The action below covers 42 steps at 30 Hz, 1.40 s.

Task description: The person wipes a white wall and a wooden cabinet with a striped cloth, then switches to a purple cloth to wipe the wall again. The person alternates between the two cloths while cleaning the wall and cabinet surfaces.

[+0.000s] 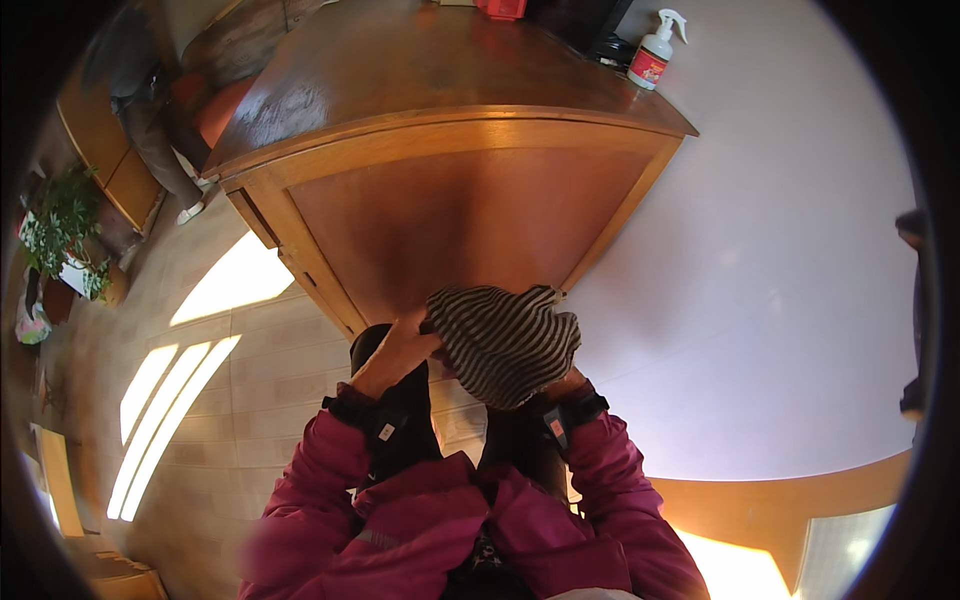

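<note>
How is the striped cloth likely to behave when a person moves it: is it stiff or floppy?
The striped cloth is probably floppy, since its stripes bend and its upper right edge bunches into folds. It is likely light for its size, as it looks like ordinary fabric. It seems unlikely to roll, having a loose, uneven outline.

1. Right hand: mostly hidden by black-and-beige striped fabric item; only skin near the wrist shows, grip can't be judged.
2. Left hand: fingertips partly covered at the fabric's edge.
3. Red plastic container and black boxy object: cut off by upper edge, on glossy brown wooden tabletop.
4. White spray bottle with red label: print too small.
5. Dark-clothed person, far left: blurred, head not visible.
6. Black object: cropped by right rim, kind unclear.
</note>
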Each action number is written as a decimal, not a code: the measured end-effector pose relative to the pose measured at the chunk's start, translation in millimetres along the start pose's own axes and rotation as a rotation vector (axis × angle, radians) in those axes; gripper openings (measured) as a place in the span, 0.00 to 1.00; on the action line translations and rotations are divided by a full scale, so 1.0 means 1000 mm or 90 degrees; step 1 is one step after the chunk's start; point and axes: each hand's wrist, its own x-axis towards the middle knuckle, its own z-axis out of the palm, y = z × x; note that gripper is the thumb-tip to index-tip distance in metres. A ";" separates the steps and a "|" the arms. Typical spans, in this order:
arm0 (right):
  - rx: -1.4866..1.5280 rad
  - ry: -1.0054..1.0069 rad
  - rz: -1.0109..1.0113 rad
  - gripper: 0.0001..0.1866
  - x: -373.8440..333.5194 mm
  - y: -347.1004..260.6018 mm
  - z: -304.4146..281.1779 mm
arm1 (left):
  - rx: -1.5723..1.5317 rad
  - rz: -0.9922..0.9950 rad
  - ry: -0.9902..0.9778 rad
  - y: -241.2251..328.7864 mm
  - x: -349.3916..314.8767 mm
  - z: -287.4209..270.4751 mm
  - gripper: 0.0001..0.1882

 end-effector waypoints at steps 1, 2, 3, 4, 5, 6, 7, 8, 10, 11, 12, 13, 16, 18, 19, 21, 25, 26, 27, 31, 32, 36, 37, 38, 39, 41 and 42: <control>0.101 -0.008 0.067 0.27 -0.003 0.003 -0.002 | 0.004 0.035 0.021 -0.002 -0.002 -0.003 0.20; 0.202 -0.014 0.132 0.27 -0.005 0.006 -0.004 | 0.007 0.051 0.047 -0.004 -0.003 -0.006 0.19; 0.282 0.026 0.183 0.27 -0.004 0.008 -0.007 | -0.002 0.085 0.059 -0.005 -0.004 -0.009 0.19; 0.252 0.062 0.226 0.26 -0.003 0.010 -0.011 | -0.013 0.052 0.097 -0.006 -0.005 -0.012 0.18; 0.292 0.107 0.283 0.26 0.000 0.011 -0.016 | -0.037 0.036 0.122 -0.007 -0.005 -0.015 0.17; 0.284 0.158 0.305 0.26 0.003 0.013 -0.024 | -0.060 0.024 0.146 -0.009 -0.006 -0.018 0.17; 0.377 0.208 0.367 0.26 0.007 0.014 -0.032 | -0.080 0.028 0.162 -0.011 -0.006 -0.021 0.17; 0.408 0.254 0.396 0.27 0.012 0.016 -0.041 | -0.099 0.035 0.178 -0.013 -0.006 -0.024 0.17; 0.431 0.333 0.418 0.27 0.024 0.020 -0.061 | -0.100 0.044 0.209 -0.020 -0.006 -0.030 0.16; 0.432 0.364 0.423 0.27 0.029 0.023 -0.071 | -0.082 0.045 0.225 -0.024 -0.006 -0.031 0.16; 0.429 0.395 0.424 0.27 0.035 0.024 -0.079 | -0.058 0.041 0.240 -0.028 -0.005 -0.033 0.16; 0.418 0.422 0.424 0.27 0.041 0.027 -0.089 | -0.052 0.064 0.245 -0.031 -0.005 -0.034 0.16; 0.361 0.491 0.416 0.28 0.054 0.036 -0.121 | -0.023 0.091 0.254 -0.040 -0.006 -0.035 0.17; 0.301 0.525 0.399 0.28 0.061 0.047 -0.148 | -0.001 0.082 0.263 -0.043 -0.006 -0.035 0.17; 0.266 0.541 0.388 0.28 0.064 0.053 -0.163 | 0.011 0.092 0.261 -0.044 -0.005 -0.034 0.17; 0.185 0.571 0.364 0.28 0.071 0.066 -0.193 | 0.033 0.113 0.271 -0.045 -0.004 -0.033 0.17; -0.025 0.618 0.292 0.29 0.095 0.110 -0.251 | -0.001 0.088 0.271 -0.048 0.002 -0.031 0.16; -0.077 0.627 0.277 0.29 0.103 0.122 -0.261 | -0.005 0.083 0.268 -0.049 0.003 -0.031 0.16; -0.129 0.632 0.266 0.29 0.111 0.137 -0.270 | -0.010 0.070 0.263 -0.049 0.004 -0.030 0.16; -0.232 0.628 0.345 0.29 0.136 0.185 -0.265 | 0.040 0.068 0.256 -0.048 0.004 -0.027 0.15; -0.269 0.643 0.318 0.29 0.138 0.193 -0.256 | 0.052 0.070 0.260 -0.047 0.004 -0.026 0.14; -0.415 0.562 0.333 0.45 0.115 0.206 -0.214 | 0.095 0.062 0.276 -0.042 0.004 -0.022 0.14; -0.417 0.549 0.340 0.45 0.108 0.208 -0.205 | 0.113 0.044 0.279 -0.041 0.004 -0.022 0.15; -0.419 0.536 0.346 0.45 0.101 0.211 -0.196 | 0.125 0.033 0.278 -0.040 0.005 -0.021 0.15; -0.404 0.524 0.356 0.44 0.094 0.212 -0.185 | 0.138 0.014 0.283 -0.040 0.005 -0.021 0.15; -0.360 0.499 0.407 0.42 0.078 0.216 -0.162 | 0.180 0.046 0.281 -0.040 0.007 -0.021 0.16; -0.377 0.449 0.395 0.40 0.068 0.217 -0.151 | 0.201 0.060 0.283 -0.040 0.007 -0.020 0.16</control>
